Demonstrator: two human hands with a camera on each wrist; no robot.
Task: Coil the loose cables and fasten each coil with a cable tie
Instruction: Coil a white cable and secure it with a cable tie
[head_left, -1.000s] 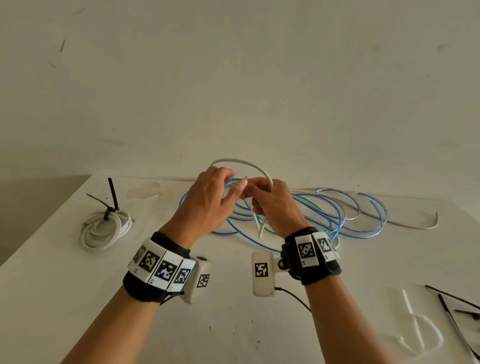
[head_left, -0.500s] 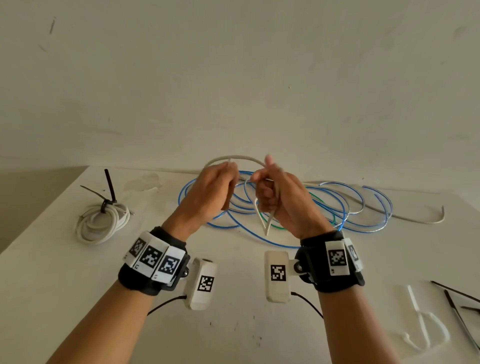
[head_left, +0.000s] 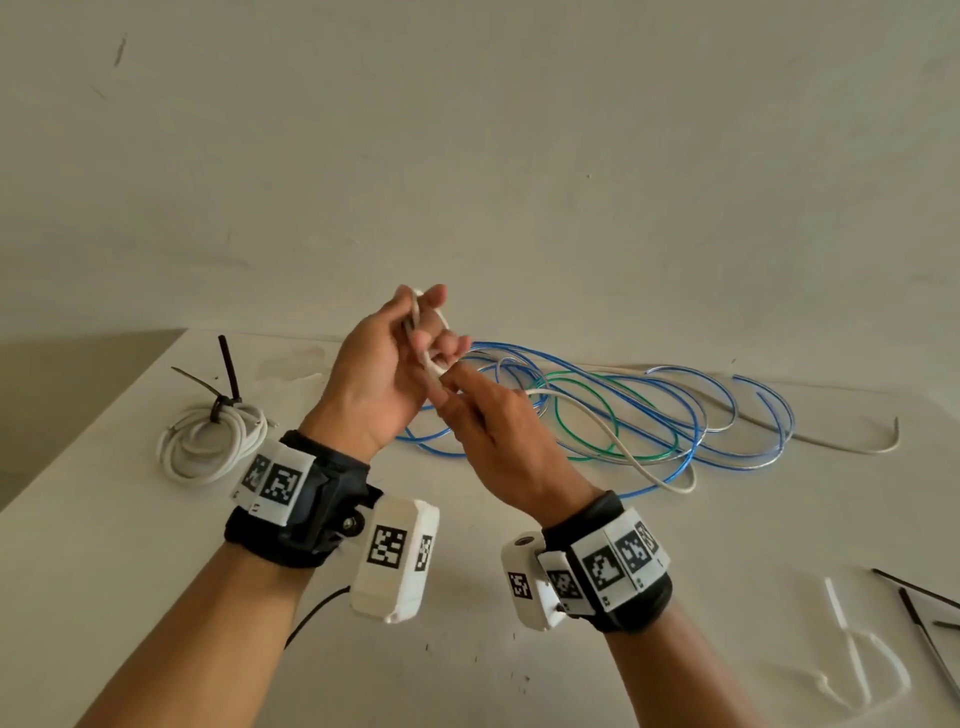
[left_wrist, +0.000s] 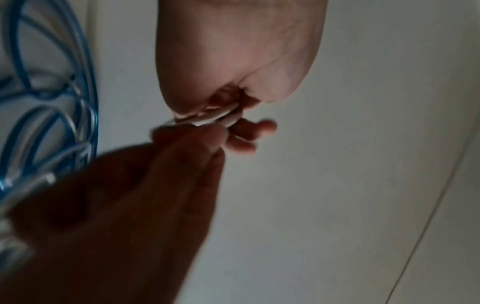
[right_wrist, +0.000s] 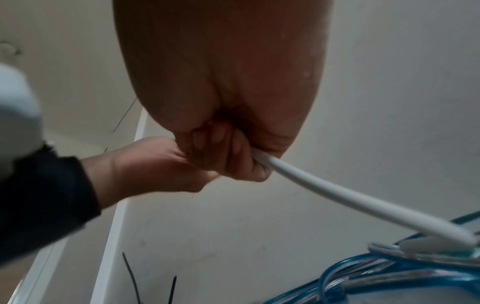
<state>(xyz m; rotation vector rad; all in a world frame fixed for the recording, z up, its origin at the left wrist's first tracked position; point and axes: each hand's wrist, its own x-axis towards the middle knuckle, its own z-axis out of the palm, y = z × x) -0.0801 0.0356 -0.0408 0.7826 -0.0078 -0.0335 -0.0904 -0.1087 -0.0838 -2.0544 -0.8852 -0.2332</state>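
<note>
Both hands are up above the table (head_left: 156, 597), working a short white cable (head_left: 613, 441). The left hand (head_left: 382, 374) has its fingers curled round the small loops gathered so far, while the right hand (head_left: 498, 436) pinches the same cable just below, its free tail drooping onto the blue wire (head_left: 701, 415) heap. It looks light but springy (it holds a curve), so grip where the loops cross. How many loops are gathered is hard to tell. No containers here; one tied white coil (head_left: 208, 441) lies at left.
</note>
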